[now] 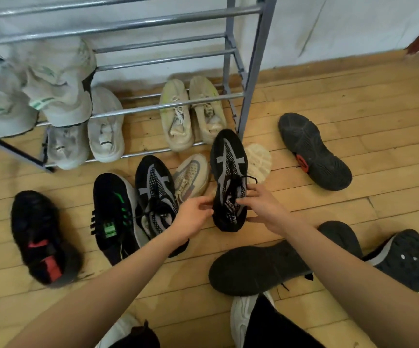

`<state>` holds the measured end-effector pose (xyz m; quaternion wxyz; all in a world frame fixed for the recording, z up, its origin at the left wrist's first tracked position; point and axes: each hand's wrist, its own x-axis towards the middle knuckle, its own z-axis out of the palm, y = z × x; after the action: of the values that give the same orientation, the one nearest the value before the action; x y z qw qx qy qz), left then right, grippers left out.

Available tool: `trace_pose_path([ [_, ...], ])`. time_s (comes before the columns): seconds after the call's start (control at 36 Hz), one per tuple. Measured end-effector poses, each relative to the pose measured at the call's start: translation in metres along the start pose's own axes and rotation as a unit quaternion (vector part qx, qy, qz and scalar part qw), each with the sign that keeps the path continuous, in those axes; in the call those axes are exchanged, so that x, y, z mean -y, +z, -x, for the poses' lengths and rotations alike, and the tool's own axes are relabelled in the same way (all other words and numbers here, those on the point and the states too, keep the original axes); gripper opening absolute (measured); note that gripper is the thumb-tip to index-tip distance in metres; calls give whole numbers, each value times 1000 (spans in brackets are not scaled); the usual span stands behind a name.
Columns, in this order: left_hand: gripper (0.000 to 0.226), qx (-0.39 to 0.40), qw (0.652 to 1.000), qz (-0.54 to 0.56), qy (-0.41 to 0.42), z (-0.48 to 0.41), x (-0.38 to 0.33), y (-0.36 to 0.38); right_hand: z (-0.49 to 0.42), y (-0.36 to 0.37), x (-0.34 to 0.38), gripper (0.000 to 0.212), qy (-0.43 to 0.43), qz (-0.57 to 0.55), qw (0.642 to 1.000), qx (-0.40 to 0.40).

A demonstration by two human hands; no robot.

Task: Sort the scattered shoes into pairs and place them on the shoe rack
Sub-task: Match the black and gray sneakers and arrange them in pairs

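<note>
A black-and-grey knit sneaker (228, 162) is lifted off the floor, toe pointing at the rack. My right hand (263, 209) grips its heel and tongue. My left hand (193, 214) touches the heel's left side with its fingertips. Its matching sneaker (155, 189) lies on the floor to the left. The grey metal shoe rack (243, 71) stands against the wall. On it sit a beige pair (190, 114), a white pair (88, 136) on the bottom tier and a pale pair (57, 94) one tier up.
Loose on the wooden floor are a black-green sneaker (113, 212), a black-red sneaker (40, 237), a beige-grey sneaker (190, 174), an overturned beige shoe (258, 156) and three black shoes sole-up (313, 151), (258, 267), (404, 259). My own feet (243, 320) are at the bottom.
</note>
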<state>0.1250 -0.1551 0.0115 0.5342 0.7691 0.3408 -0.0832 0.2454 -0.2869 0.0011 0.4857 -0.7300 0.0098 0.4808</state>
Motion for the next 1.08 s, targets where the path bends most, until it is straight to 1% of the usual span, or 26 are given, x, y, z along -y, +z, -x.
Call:
trace_pose_path([
  [0.06,39,-11,999,-48,17,3,1,-5,1,2,-5,66,-8,26,1000,-2],
  [0.14,37,-19,993,-102,52,13,0,-10,5,1,-13,80,5,54,998,27],
  [0.22,36,-49,979,-166,108,25,5,-17,9,3,-16,82,32,40,997,52],
  [0.28,33,-99,967,-194,130,33,15,-24,11,5,-18,82,22,5,999,49],
  [0.31,32,-136,962,-201,126,36,21,-27,12,6,-19,81,8,1,999,44],
  [0.36,33,-202,956,-197,75,43,32,-34,16,7,-23,79,-16,1,999,34],
  [0.42,36,-233,958,-164,-15,47,40,-39,20,8,-28,77,-29,-5,999,40],
  [0.47,46,-236,961,-105,-101,51,43,-42,24,10,-33,76,-41,-5,998,54],
  [0.56,59,-222,960,-4,-171,58,44,-41,29,16,-37,74,-48,1,997,64],
  [0.61,64,-210,953,66,-209,62,44,-36,29,21,-38,73,-49,16,996,72],
  [0.67,70,-206,945,116,-226,66,46,-31,29,26,-38,72,-44,30,995,79],
  [0.75,71,-206,939,151,-230,69,50,-24,28,33,-36,70,-42,59,994,84],
  [0.83,69,-208,911,216,-285,69,62,-16,25,39,-32,67,-62,110,990,68],
  [0.89,67,-202,887,271,-314,67,71,-12,22,43,-31,65,-51,107,991,65],
  [0.97,70,-184,865,340,-320,63,81,-7,19,46,-32,63,-28,92,994,60],
  [1.03,63,-181,857,370,-309,60,83,-7,18,47,-34,63,-24,91,994,55],
  [1.08,51,-178,838,423,-294,58,81,-9,18,48,-34,64,-22,92,994,52],
])
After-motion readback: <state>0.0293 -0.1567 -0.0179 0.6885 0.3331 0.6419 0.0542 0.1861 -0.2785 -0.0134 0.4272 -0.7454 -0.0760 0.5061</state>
